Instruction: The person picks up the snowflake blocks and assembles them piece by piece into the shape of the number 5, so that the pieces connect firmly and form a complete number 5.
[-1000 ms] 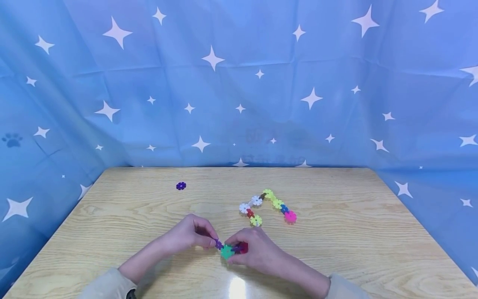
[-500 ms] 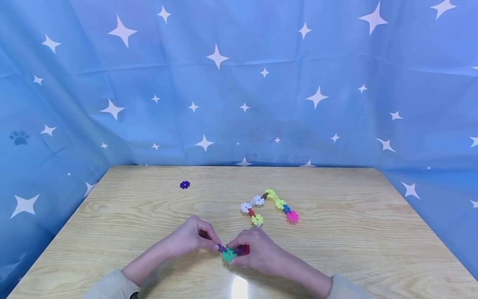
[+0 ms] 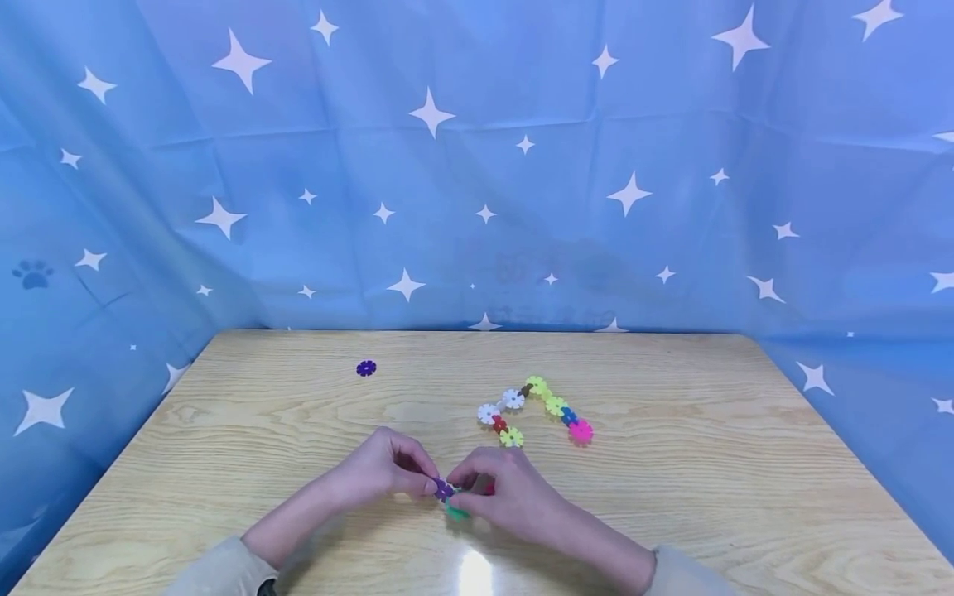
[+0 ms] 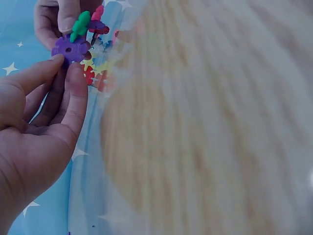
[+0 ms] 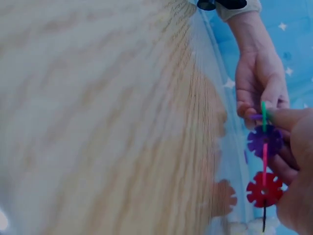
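Note:
A purple snowflake disc [image 4: 69, 49] is pinched between the thumb and fingers of my left hand [image 3: 383, 468]. Close against it, my right hand [image 3: 510, 490] grips a green snowflake disc [image 4: 80, 25]; the two discs meet at their edges. From the green disc, a linked string runs under my right palm: another purple disc [image 5: 264, 141], a pink disc seen edge-on [image 5: 265, 157], a red disc [image 5: 264, 190] and a dark disc edge-on [image 5: 264, 218]. In the head view, the right hand hides most of this string.
Beyond my right hand, a bent chain of linked discs lies on the wooden table [image 3: 671, 463], with yellow [image 3: 511, 437], white [image 3: 488, 415], blue [image 3: 569, 416] and pink [image 3: 580, 431] ones. A loose dark purple disc [image 3: 366, 367] lies at the back left. A starry blue curtain [image 3: 477, 165] surrounds the table.
The purple disc in my left hand has turned its face more toward the head view. The green disc has tilted and is more covered by my right fingers, which have moved closer to my left.

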`<control>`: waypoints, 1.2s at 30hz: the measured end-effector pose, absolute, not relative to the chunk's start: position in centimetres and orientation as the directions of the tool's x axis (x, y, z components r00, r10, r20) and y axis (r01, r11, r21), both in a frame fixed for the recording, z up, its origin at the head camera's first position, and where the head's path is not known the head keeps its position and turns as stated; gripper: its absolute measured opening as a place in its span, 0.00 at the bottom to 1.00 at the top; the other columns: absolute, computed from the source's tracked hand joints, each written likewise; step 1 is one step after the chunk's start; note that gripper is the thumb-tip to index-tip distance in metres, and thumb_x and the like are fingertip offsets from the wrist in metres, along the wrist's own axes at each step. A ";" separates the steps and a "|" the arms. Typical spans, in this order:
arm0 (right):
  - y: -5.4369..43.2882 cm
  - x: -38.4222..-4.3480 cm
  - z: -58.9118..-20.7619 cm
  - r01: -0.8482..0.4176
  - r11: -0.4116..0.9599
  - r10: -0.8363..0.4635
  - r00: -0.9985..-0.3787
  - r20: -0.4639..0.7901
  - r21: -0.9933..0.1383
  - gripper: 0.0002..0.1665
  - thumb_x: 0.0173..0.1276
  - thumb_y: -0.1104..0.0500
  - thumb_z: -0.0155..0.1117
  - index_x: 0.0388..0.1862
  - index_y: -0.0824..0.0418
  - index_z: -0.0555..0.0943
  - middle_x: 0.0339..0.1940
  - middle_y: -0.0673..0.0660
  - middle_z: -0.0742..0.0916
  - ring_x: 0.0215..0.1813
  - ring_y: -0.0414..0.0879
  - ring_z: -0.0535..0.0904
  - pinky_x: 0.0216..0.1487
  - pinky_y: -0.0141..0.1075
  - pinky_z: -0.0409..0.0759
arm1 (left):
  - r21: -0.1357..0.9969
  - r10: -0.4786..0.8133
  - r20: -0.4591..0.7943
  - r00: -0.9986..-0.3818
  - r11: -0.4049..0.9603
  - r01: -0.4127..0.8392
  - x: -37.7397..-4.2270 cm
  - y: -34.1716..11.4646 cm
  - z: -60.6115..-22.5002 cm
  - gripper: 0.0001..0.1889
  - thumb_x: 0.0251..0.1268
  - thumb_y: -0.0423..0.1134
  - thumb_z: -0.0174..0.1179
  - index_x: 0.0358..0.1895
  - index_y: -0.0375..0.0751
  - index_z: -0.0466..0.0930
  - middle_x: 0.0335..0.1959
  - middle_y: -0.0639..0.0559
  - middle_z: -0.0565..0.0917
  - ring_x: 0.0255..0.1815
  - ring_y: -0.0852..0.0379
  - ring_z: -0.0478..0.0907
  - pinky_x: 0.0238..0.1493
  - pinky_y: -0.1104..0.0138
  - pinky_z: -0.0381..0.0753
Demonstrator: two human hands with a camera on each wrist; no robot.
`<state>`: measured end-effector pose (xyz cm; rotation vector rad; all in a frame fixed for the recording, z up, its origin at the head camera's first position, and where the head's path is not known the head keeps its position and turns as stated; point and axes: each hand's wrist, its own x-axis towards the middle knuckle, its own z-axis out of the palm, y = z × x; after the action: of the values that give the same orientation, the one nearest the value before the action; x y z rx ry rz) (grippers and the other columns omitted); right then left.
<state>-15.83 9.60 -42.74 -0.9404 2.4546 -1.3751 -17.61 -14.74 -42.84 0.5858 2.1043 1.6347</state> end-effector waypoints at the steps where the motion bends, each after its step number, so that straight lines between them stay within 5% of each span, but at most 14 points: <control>1: 9.5 -15.8 -42.7 -0.447 0.371 -0.603 -0.782 0.154 -0.814 0.09 0.65 0.60 0.76 0.44 0.56 0.90 0.37 0.44 0.88 0.37 0.33 0.82 0.38 0.29 0.83 | 0.973 0.558 -0.065 -0.827 0.218 0.071 -17.6 -14.7 -42.9 0.07 0.58 0.28 0.71 0.39 0.30 0.88 0.34 0.43 0.89 0.35 0.52 0.85 0.38 0.68 0.84; 11: 9.3 -15.7 -42.4 -0.523 0.426 -0.623 -0.761 0.179 -0.738 0.06 0.67 0.62 0.73 0.42 0.55 0.90 0.36 0.43 0.89 0.36 0.30 0.79 0.40 0.27 0.80 | 0.959 0.526 -0.086 -0.846 0.274 0.073 -18.4 -15.3 -42.6 0.12 0.55 0.29 0.73 0.42 0.29 0.87 0.37 0.44 0.89 0.39 0.51 0.85 0.43 0.66 0.85; 17: 9.8 -15.8 -42.5 -0.606 0.414 -0.656 -0.716 0.238 -0.679 0.07 0.67 0.65 0.72 0.42 0.56 0.90 0.39 0.41 0.88 0.41 0.31 0.80 0.43 0.27 0.82 | 0.918 0.276 -0.095 -0.957 0.395 0.023 -21.5 -18.0 -42.1 0.15 0.57 0.31 0.73 0.48 0.30 0.86 0.40 0.47 0.88 0.41 0.53 0.84 0.45 0.63 0.85; 24: 10.1 -16.0 -42.7 -0.654 0.379 -0.696 -0.668 0.264 -0.655 0.08 0.68 0.68 0.71 0.43 0.58 0.89 0.40 0.45 0.89 0.43 0.31 0.80 0.41 0.25 0.80 | 0.932 0.028 -0.111 -0.993 0.350 -0.094 -26.0 -21.5 -41.9 0.19 0.65 0.26 0.67 0.58 0.22 0.80 0.54 0.32 0.84 0.44 0.57 0.84 0.46 0.68 0.86; 32: 10.4 -16.1 -43.0 -0.714 0.366 -0.720 -0.624 0.304 -0.597 0.08 0.69 0.67 0.70 0.44 0.58 0.89 0.41 0.45 0.90 0.47 0.35 0.82 0.47 0.28 0.80 | 0.889 -0.064 -0.089 -0.994 0.445 -0.109 -28.3 -22.2 -42.6 0.23 0.64 0.26 0.67 0.62 0.26 0.78 0.62 0.30 0.79 0.60 0.39 0.80 0.47 0.70 0.84; 36: 10.5 -16.1 -43.1 -0.720 0.359 -0.722 -0.617 0.313 -0.594 0.08 0.68 0.67 0.70 0.44 0.58 0.88 0.41 0.46 0.90 0.47 0.35 0.82 0.49 0.29 0.80 | 0.833 -0.045 -0.073 -0.996 0.546 -0.086 -29.0 -22.0 -42.7 0.24 0.63 0.28 0.69 0.63 0.27 0.78 0.60 0.30 0.80 0.59 0.36 0.80 0.43 0.66 0.85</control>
<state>-16.11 10.54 -43.08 -1.3735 2.5878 -1.1290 -29.00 -21.99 -42.67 -0.1157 2.7245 1.4724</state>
